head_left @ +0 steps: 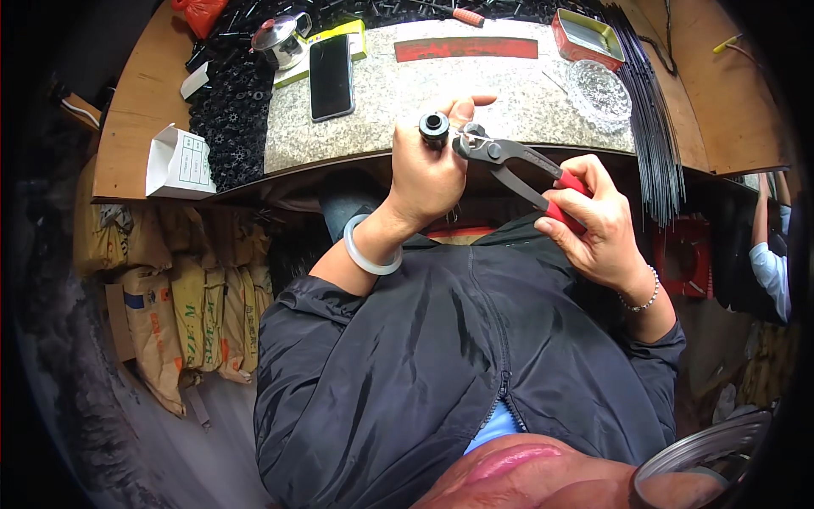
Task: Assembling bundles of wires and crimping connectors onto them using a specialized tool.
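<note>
My left hand (420,187) is closed round a small black round part with a hole in its end (434,125), its open end facing up. In my right hand (600,225) is a pair of pincers (507,153) with dark metal jaws and red handles, gripped by the handles. The jaws meet the left fingertips just right of the black part. A thin piece of metal seems to show at the jaws, too small to make out. Both hands are above the near edge of the speckled worktop (339,144).
A black phone (331,78), a metal pot (281,42) and a red strip (466,48) lie beyond my hands. A red tin (587,38), glass dish (599,95) and long black rods (649,127) are right. Black parts (229,127) and a white box (181,163) are left.
</note>
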A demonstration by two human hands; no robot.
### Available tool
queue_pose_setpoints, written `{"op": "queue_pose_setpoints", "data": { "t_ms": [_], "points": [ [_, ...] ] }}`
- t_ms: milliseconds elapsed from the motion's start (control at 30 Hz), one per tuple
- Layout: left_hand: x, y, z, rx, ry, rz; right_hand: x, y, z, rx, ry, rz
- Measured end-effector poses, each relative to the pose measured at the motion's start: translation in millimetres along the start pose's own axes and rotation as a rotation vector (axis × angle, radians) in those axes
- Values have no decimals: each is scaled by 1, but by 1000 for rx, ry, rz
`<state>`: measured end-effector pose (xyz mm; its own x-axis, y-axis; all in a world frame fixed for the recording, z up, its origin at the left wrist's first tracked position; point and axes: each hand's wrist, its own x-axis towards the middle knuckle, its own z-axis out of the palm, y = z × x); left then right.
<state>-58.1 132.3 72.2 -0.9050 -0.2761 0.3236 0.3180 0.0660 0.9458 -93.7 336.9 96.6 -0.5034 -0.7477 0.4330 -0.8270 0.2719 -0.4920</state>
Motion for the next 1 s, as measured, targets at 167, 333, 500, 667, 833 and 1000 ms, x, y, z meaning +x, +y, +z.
{"op": "queue_pose_setpoints", "data": {
  "t_ms": [167,333,500,667,833,1000],
  "points": [
    [-1,0,1,-18,6,-10,-1,-2,0,-41,-7,10],
    [-6,2,2,26,-33,6,-9,5,-9,546,-404,277],
    [-7,4,6,-28,-78,-49,-15,7,-2,1407,-843,747],
    [-6,2,4,64,-73,2,-18,9,2,54,-24,-32],
    [-8,7,9,76,-112,-35,-10,3,-9,1329,-825,789],
    [-3,3,10,64,-76,38,-21,18,2,198,-150,23]
  ]
}}
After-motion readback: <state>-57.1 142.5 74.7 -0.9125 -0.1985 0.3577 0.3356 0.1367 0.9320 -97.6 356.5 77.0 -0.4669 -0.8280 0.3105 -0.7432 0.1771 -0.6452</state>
